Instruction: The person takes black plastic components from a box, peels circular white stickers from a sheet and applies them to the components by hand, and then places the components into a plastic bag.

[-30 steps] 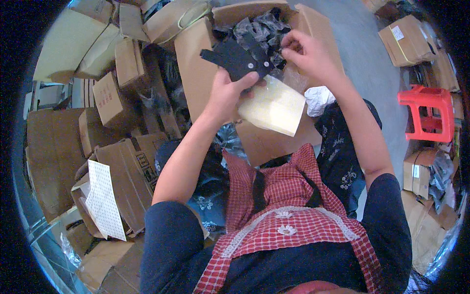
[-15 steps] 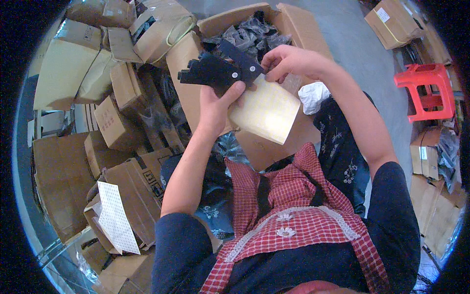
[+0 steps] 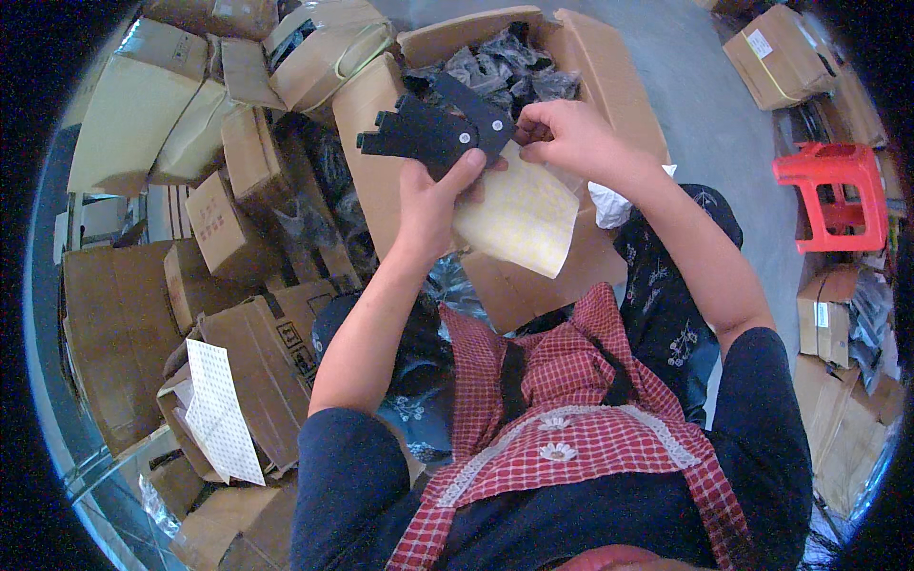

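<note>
at twelve o'clock, the left hand (image 3: 440,197) is clamping thin black pieces (image 3: 419,131); the right hand (image 3: 576,141) is curling just beside, contact unclear. they're probably handling light and bendy, likely needing a flat pinch at their dotted four-o'clock end.

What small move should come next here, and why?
I'd probably have the right hand pinch the upper edge of the pale sheet, with the left hand held steady. The left hand has the sheet and the black pieces together, and the right is bent close to that edge; whether it touches is unclear.
</note>
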Motion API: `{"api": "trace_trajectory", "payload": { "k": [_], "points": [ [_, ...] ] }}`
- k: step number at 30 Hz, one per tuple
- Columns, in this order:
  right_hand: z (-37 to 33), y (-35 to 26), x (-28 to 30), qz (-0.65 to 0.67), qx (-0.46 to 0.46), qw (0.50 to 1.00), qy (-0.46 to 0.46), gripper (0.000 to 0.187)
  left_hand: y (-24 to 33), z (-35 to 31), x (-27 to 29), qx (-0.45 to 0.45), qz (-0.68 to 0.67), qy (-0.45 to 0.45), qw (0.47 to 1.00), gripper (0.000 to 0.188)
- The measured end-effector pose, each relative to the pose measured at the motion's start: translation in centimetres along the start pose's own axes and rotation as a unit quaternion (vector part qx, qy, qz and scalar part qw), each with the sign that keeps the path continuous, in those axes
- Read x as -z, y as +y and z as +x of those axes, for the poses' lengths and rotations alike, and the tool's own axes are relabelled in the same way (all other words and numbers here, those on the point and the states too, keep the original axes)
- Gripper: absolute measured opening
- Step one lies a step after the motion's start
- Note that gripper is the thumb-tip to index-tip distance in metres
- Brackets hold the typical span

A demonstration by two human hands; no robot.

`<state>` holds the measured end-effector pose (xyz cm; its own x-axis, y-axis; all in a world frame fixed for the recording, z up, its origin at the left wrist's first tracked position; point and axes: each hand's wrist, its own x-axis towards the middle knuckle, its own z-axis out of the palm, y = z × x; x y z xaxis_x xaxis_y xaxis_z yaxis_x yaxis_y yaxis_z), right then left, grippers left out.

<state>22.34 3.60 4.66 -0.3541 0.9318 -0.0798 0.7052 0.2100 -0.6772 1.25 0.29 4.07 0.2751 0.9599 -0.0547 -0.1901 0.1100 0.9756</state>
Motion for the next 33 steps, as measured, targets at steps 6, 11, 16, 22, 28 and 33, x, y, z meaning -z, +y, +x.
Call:
{"api": "trace_trajectory", "payload": {
  "k": [6,11,16,22,28,33],
  "points": [
    [0.0,0.2,-0.6,-0.012,0.023,0.998,0.054,0.020,0.1,0.2,-0.4,0.001,-0.011,0.024,1.000,0.023],
    [-0.2,-0.1,-0.6,-0.026,0.048,0.996,0.071,0.019,0.2,0.3,-0.4,-0.008,-0.022,0.025,0.999,0.026],
    [-0.1,-0.1,-0.9,-0.023,0.074,0.994,0.081,0.014,0.3,0.3,0.0,-0.002,-0.014,0.020,1.000,0.027],
    [0.5,0.9,0.4,0.094,0.067,0.991,0.067,0.021,0.1,0.6,0.1,-0.004,-0.003,0.043,0.999,0.015],
    [-0.2,-0.8,1.9,0.106,0.146,0.981,0.071,0.018,0.0,0.5,0.6,0.097,0.033,0.012,0.995,0.016],
    [-0.3,-1.5,0.5,0.024,0.229,0.973,0.036,0.020,-1.9,0.8,0.1,0.129,0.046,-0.049,0.989,0.030]
  ]
}}
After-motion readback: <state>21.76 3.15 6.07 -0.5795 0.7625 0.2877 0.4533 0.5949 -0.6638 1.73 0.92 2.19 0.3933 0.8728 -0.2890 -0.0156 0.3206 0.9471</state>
